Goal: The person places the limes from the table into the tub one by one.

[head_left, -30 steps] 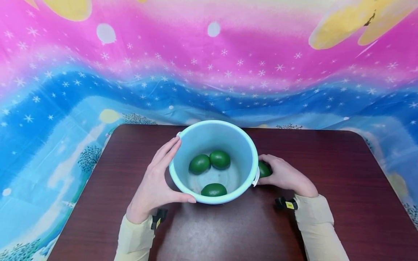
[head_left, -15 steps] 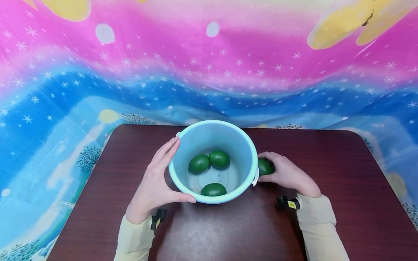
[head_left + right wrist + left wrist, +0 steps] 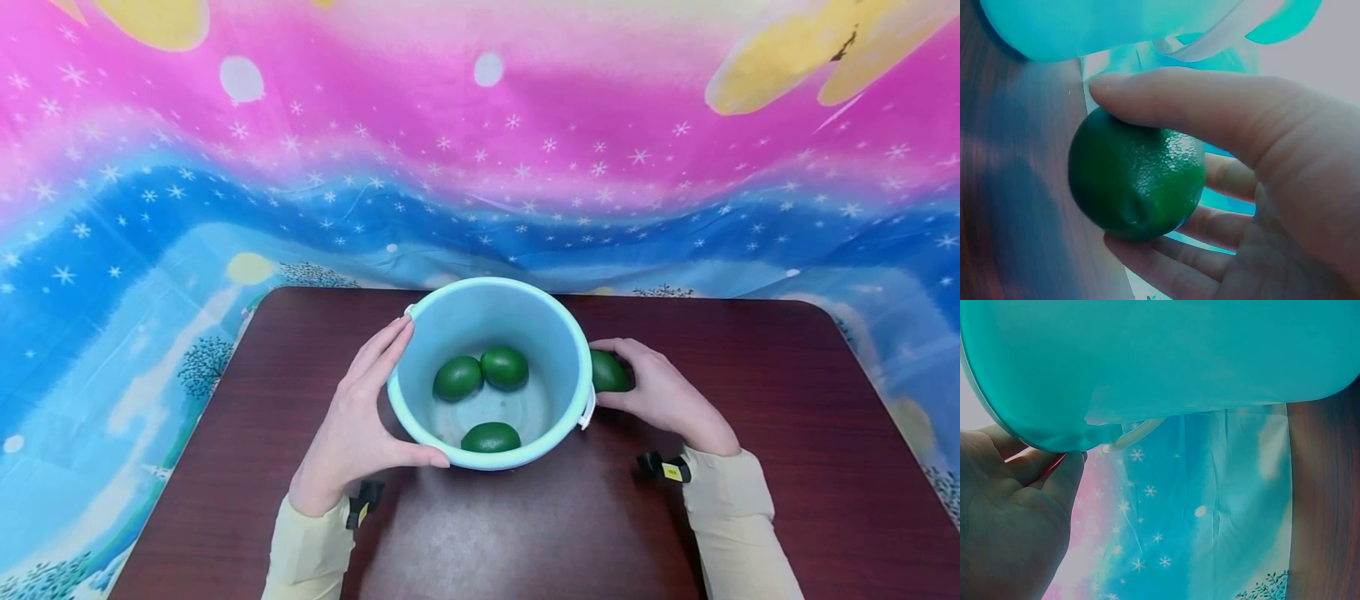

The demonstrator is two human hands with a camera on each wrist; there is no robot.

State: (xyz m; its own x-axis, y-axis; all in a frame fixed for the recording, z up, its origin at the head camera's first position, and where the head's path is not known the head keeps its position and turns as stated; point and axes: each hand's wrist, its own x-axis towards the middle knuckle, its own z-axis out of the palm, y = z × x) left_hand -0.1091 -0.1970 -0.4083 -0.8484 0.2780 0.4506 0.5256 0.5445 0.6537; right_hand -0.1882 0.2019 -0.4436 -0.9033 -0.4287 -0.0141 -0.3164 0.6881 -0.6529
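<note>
A light blue bucket [image 3: 491, 288] stands on the table with three green limes in it: two at the back, one lime [image 3: 491, 437] near the front wall. My left hand [image 3: 358, 417] holds the bucket's left side, thumb on the near rim, fingertips by the far left rim. In the left wrist view the fingers touch the rim. Just outside the bucket's right side, my right hand [image 3: 663, 396] grips another lime [image 3: 1138, 178] between thumb and fingers. The bucket hides part of this lime in the head view. In the right wrist view it looks raised off the table.
The white bucket handle [image 3: 588, 410] hangs at the right side, close to my right hand. A dark red-brown table [image 3: 765, 392] extends around the bucket. Behind it hangs a printed cloth [image 3: 480, 167] in pink and blue with snowflakes.
My right hand, gripping the lime, has shifted slightly farther from me and to the right beside the bucket. The left hand, the bucket and the limes inside stay in place.
</note>
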